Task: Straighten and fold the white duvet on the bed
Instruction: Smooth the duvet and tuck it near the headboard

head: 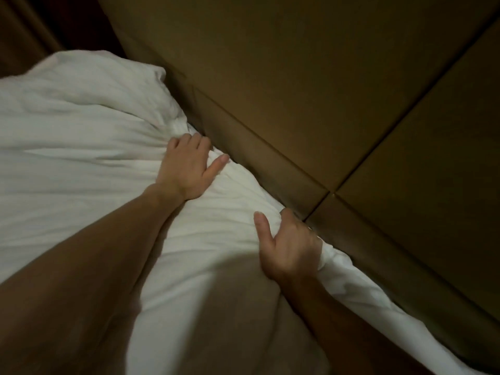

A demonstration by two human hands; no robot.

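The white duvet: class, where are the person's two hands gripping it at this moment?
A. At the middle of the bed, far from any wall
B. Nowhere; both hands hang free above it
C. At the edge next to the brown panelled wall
C: the left hand and right hand both bunch the white duvet along the edge beside the brown panelled wall.

both hands on the duvet, its edge against the wall panel.

You see a plain white duvet, creased and unpatterned, against brown wall panels with dark seams.
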